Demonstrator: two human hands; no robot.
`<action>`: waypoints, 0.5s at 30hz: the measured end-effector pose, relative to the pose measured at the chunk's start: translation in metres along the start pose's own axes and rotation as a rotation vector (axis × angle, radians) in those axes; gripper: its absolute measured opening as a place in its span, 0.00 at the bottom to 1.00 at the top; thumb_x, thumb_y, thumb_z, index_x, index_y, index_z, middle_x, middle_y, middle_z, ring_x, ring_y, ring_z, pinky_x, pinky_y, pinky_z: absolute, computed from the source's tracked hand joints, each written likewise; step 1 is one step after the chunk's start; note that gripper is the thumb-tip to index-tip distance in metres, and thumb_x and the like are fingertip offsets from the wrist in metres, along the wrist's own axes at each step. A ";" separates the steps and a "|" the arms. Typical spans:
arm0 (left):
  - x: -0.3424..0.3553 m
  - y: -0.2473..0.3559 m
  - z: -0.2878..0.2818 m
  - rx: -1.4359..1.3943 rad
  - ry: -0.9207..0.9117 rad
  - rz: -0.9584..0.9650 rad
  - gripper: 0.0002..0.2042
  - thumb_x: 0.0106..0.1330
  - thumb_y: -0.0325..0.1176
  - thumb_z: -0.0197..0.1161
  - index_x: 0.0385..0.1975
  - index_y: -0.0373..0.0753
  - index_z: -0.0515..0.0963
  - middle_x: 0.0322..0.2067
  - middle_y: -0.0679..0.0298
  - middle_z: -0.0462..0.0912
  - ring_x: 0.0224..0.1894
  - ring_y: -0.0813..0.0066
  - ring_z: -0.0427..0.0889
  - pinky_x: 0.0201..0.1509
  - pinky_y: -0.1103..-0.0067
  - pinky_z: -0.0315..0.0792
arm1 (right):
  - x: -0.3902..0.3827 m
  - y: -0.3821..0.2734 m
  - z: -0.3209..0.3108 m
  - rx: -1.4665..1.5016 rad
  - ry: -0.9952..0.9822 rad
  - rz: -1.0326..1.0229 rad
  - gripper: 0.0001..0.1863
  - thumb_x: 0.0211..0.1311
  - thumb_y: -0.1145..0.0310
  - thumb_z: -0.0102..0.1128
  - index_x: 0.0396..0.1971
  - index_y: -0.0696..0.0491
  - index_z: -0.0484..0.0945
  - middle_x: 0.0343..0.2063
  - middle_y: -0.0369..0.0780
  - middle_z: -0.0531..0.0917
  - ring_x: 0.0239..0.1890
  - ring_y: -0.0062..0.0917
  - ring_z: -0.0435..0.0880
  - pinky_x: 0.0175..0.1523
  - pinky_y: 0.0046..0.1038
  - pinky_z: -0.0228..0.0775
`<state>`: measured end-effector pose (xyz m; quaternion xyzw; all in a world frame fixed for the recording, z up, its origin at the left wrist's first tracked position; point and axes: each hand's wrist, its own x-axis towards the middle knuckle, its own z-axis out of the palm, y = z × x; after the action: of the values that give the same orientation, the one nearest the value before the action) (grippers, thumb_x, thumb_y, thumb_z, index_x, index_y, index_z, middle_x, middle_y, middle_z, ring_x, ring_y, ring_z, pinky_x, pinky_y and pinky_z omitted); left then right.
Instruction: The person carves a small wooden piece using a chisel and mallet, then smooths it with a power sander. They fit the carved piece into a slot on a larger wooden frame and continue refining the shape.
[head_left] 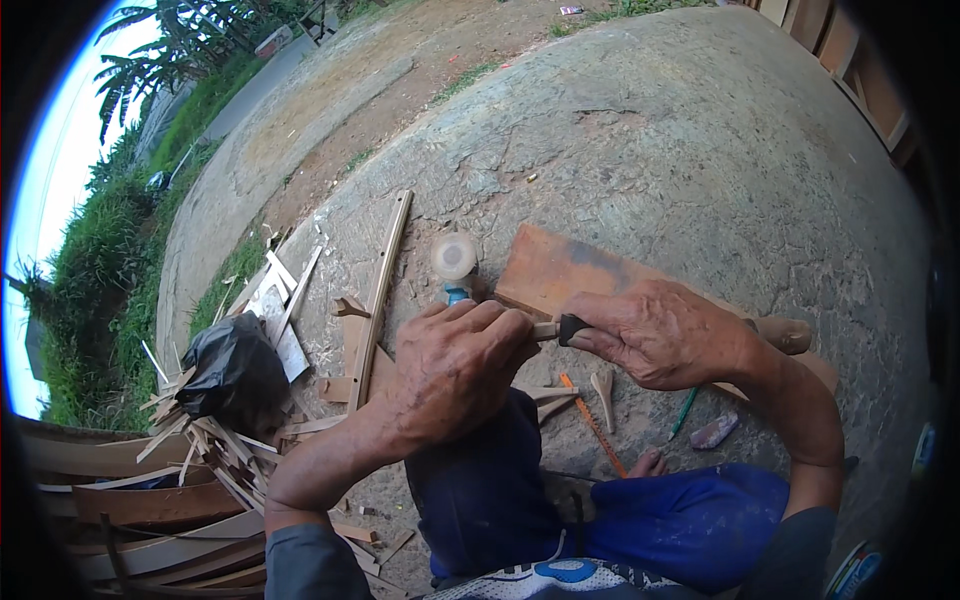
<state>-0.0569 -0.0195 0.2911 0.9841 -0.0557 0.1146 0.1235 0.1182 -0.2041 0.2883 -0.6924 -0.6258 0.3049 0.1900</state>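
My left hand (pixel 465 360) is closed around a slim piece of pale wood (pixel 545 330), whose end sticks out toward the right; the rest is hidden in the fist. My right hand (pixel 655 335) pinches a small black piece (pixel 572 328), which looks like folded sandpaper, against that end. Below the hands, a Y-shaped wooden fork (pixel 602 395) lies on the concrete beside an orange toothed strip (pixel 595 425). A green pencil (pixel 684 412) and a flat purplish block (pixel 713 430) lie below my right hand. Beyond the hands rests a reddish-brown board (pixel 560 262).
A round wooden-topped object (pixel 454 257) with a blue part stands beyond my left hand. Left of it lies a long wooden strip (pixel 382 295). Further left are a black plastic bag (pixel 232 365) and piled wood scraps (pixel 235 465). A thick wooden rod (pixel 785 335) lies by my right wrist.
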 end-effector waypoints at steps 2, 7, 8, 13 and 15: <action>0.000 0.000 -0.002 0.014 -0.008 0.016 0.09 0.63 0.35 0.70 0.37 0.41 0.79 0.28 0.63 0.80 0.31 0.63 0.83 0.33 0.68 0.75 | 0.002 -0.013 -0.006 -0.035 -0.058 0.059 0.18 0.78 0.56 0.48 0.54 0.53 0.75 0.42 0.50 0.84 0.47 0.48 0.82 0.53 0.47 0.73; 0.000 -0.009 0.006 -0.283 0.022 -0.075 0.10 0.66 0.32 0.67 0.43 0.36 0.79 0.30 0.58 0.81 0.31 0.60 0.83 0.35 0.67 0.75 | -0.002 0.009 -0.007 0.255 0.264 -0.078 0.10 0.74 0.63 0.58 0.42 0.56 0.79 0.29 0.41 0.82 0.31 0.27 0.82 0.40 0.34 0.73; 0.000 -0.011 0.008 -0.322 0.016 -0.100 0.09 0.68 0.31 0.66 0.44 0.36 0.79 0.31 0.57 0.81 0.31 0.59 0.83 0.36 0.67 0.75 | -0.003 0.009 -0.012 0.363 0.327 -0.072 0.09 0.73 0.66 0.60 0.38 0.57 0.80 0.26 0.38 0.82 0.29 0.22 0.80 0.37 0.30 0.73; 0.005 -0.008 0.006 -0.453 0.010 -0.186 0.09 0.72 0.33 0.62 0.44 0.35 0.77 0.30 0.52 0.79 0.32 0.49 0.82 0.35 0.61 0.73 | 0.014 0.020 0.009 0.740 0.554 -0.077 0.06 0.68 0.68 0.67 0.36 0.56 0.85 0.27 0.29 0.82 0.31 0.11 0.76 0.36 0.20 0.69; 0.005 -0.007 0.009 -0.493 0.012 -0.240 0.09 0.73 0.33 0.61 0.44 0.35 0.77 0.30 0.52 0.79 0.32 0.49 0.82 0.35 0.61 0.72 | 0.019 0.018 0.016 0.805 0.548 -0.156 0.08 0.67 0.66 0.69 0.33 0.56 0.84 0.29 0.31 0.83 0.33 0.12 0.79 0.39 0.20 0.72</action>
<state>-0.0488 -0.0153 0.2818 0.9232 0.0360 0.0879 0.3723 0.1217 -0.1897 0.2613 -0.5697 -0.4352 0.3141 0.6224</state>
